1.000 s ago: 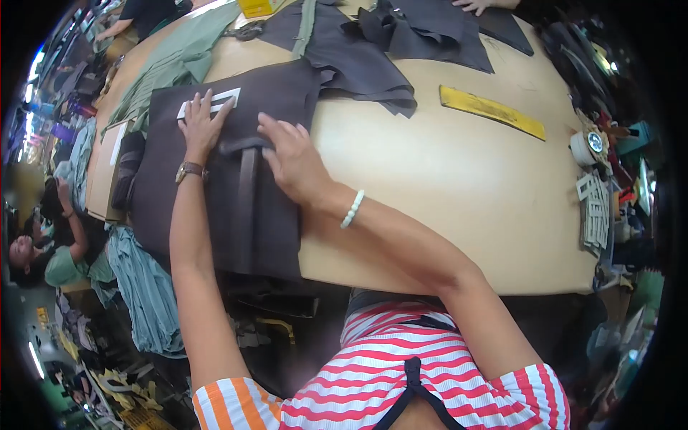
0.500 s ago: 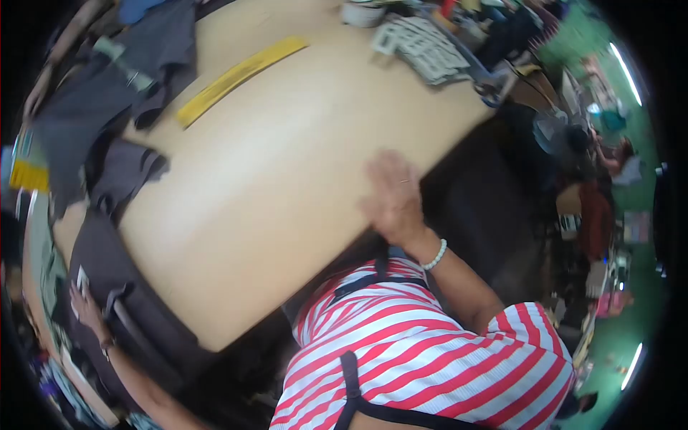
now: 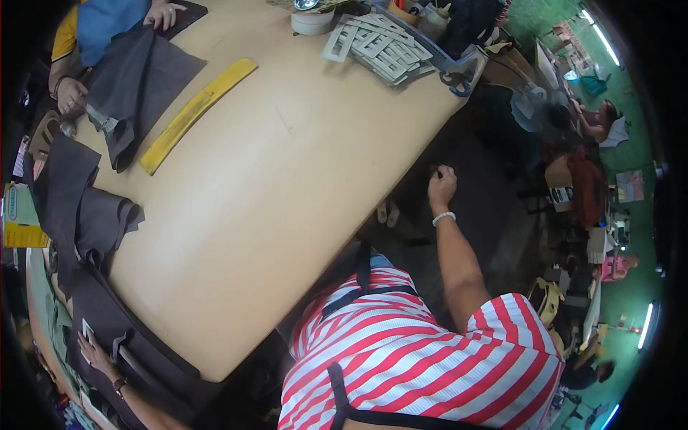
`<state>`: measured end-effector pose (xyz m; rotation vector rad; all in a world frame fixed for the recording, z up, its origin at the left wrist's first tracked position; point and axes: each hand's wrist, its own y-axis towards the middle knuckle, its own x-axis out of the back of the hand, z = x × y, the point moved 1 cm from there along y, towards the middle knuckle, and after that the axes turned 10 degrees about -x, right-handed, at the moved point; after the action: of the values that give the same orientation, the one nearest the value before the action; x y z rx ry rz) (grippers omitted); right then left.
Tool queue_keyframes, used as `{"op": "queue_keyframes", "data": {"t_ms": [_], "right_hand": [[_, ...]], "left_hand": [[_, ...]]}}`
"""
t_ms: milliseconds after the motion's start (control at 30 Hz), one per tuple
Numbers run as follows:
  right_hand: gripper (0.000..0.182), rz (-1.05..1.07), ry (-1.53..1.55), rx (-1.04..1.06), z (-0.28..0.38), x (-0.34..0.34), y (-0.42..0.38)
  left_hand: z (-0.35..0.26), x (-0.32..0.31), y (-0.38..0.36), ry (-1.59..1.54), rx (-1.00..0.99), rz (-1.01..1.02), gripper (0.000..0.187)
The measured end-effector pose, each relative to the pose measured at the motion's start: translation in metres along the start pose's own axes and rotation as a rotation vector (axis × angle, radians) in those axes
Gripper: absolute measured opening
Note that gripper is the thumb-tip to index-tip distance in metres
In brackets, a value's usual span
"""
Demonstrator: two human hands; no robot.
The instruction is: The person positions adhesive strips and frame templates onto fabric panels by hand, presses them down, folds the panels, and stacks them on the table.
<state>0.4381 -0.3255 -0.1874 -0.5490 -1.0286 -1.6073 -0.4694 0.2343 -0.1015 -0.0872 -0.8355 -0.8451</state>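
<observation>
My left hand point(image 3: 97, 356) lies with fingers stretched out on dark cloth point(image 3: 143, 337) along the table's left edge. Under its fingertips is a small white flat piece point(image 3: 87, 329). Past the table's near edge, my right hand point(image 3: 442, 186) hangs over a dark area, its fingers curled closed. What those fingers hold, if anything, I cannot make out. A long curved yellow strip point(image 3: 197, 118), like a ruler, lies on the pale tabletop point(image 3: 236, 208) well away from both hands.
Across the table, a person's hand point(image 3: 70, 96) is beside dark cloth point(image 3: 154, 72). At the far right are white cut-out templates point(image 3: 380, 49), a blue basket point(image 3: 444, 50) and scissors point(image 3: 456, 82). A round white container point(image 3: 312, 23) stands near them.
My right hand has moved from over the tabletop edge to beyond it, and its spread fingers have curled closed. My left hand stays on the dark cloth. The view has shifted.
</observation>
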Motion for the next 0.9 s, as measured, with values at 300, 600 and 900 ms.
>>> {"op": "queue_keyframes", "data": {"t_ms": [300, 600, 900], "right_hand": [[0.029, 0.233, 0.289, -0.288, -0.018, 0.032, 0.062], [0.045, 0.221, 0.245, -0.224, -0.022, 0.069, 0.111], [0.033, 0.607, 1.33, -0.291, 0.168, 0.153, 0.103]], "left_hand": [[-0.026, 0.066, 0.027, -0.101, 0.405, 0.113, 0.051], [-0.065, 0.195, 0.063, -0.202, 0.584, -0.333, 0.06], [-0.229, 0.416, 0.107, -1.577, 0.623, -0.354, 0.049]]}}
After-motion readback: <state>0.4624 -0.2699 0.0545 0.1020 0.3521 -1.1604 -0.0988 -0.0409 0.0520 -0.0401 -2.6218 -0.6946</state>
